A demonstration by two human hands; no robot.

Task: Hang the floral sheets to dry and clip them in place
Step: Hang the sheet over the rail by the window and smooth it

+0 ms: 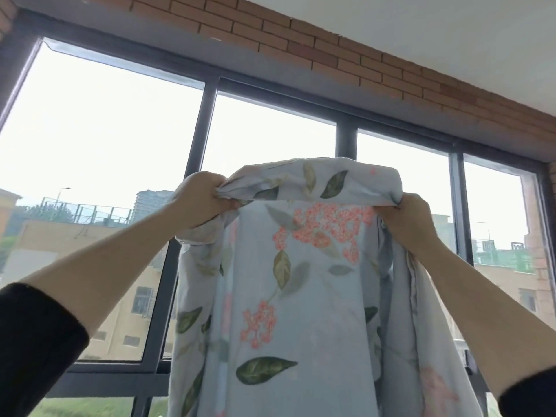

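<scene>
window frame [207,121] behind; left hand [204,198] and right hand [406,216] grip floral sheet [301,266].

Black matte sleeves worn, plain, unmarked, cuffs ended well short of wrist. Left sleeve [36,350] noted lower left of floral sheet [301,296]; right sleeve [529,395] lower right.

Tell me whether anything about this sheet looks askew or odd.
The floral sheet is bunched into a roll along its top edge between the left hand and right hand, not spread flat. No clip or line shows.
</scene>
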